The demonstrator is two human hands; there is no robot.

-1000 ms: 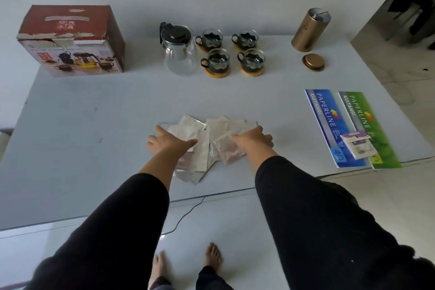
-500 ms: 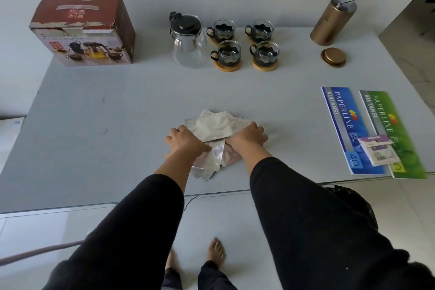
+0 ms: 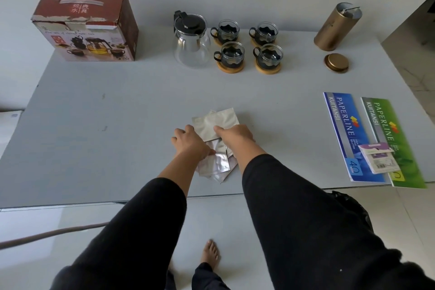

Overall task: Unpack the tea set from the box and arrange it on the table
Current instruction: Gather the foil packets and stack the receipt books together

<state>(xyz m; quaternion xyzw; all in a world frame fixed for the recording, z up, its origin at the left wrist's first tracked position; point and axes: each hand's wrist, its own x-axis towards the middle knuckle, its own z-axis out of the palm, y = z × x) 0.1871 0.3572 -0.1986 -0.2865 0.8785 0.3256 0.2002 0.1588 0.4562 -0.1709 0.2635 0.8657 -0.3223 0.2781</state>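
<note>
A pile of silver foil packets (image 3: 215,122) lies near the table's front edge. My left hand (image 3: 191,142) and my right hand (image 3: 235,136) press in on the pile from either side, fingers curled on the packets. At the back stands a glass teapot (image 3: 191,41) with a black lid. To its right are several glass cups (image 3: 229,54) in black holders on wooden coasters. The red tea set box (image 3: 86,26) sits at the back left.
A gold canister (image 3: 336,27) stands open at the back right, its lid (image 3: 336,63) lying in front of it. A blue booklet (image 3: 350,134) and a green booklet (image 3: 390,139) lie at the right edge, with a small packet (image 3: 379,159) on them. The grey table (image 3: 94,125) ends just in front of my hands.
My hands have drawn together, gathering the spread foil packets into a tighter stack. The view has shifted so that the table sits lower and more to the right.
</note>
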